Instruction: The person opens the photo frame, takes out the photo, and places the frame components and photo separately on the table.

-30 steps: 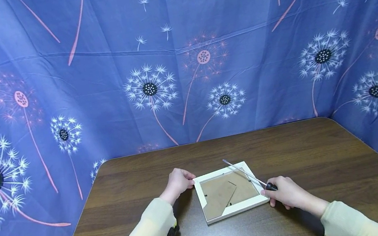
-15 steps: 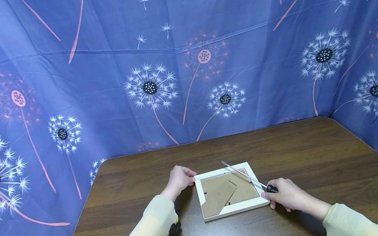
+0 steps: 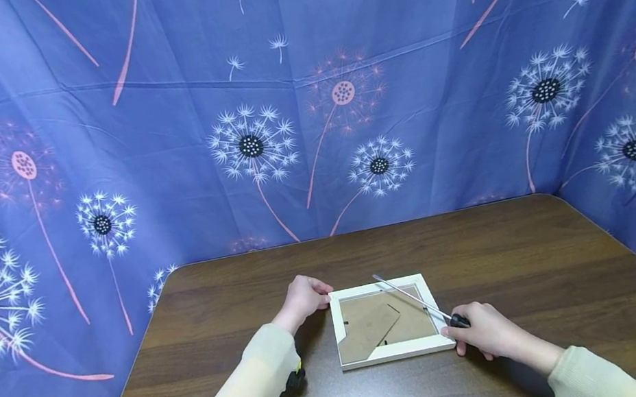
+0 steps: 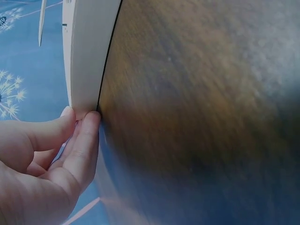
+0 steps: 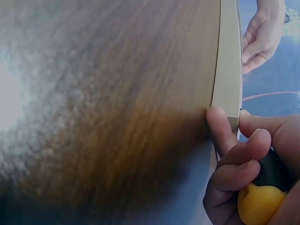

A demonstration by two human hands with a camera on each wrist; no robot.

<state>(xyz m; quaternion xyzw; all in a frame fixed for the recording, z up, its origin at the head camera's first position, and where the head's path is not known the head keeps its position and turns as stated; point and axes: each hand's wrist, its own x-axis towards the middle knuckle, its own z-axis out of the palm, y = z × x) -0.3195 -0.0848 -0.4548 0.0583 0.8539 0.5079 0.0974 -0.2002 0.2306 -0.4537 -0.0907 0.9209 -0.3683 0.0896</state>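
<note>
A white picture frame [image 3: 404, 350] lies back side up on the table, its brown backing board [image 3: 369, 322] and folded stand showing. Thumb and fingers of my left hand [image 3: 304, 298] pinch its far left corner; the left wrist view shows thumb and fingertips at the frame's end [image 4: 89, 70]. At the near right corner, my right hand [image 3: 489, 331] pinches the frame between thumb and finger. That same hand holds a screwdriver [image 3: 415, 297], its shaft slanting over the frame's right part toward the far side. In the right wrist view the yellow and black handle [image 5: 260, 204] sits within the curled fingers.
The brown wooden table [image 3: 232, 288] stretches around the frame, with its far edge against a blue dandelion-print cloth [image 3: 440, 103]. The same cloth hangs at both sides. A glossy light reflection shows on the tabletop in front of the frame.
The picture frame has turned slightly clockwise, so its long sides lie closer to level in the head view. Both hands have kept hold of it, and the screwdriver has stayed in the right hand.
</note>
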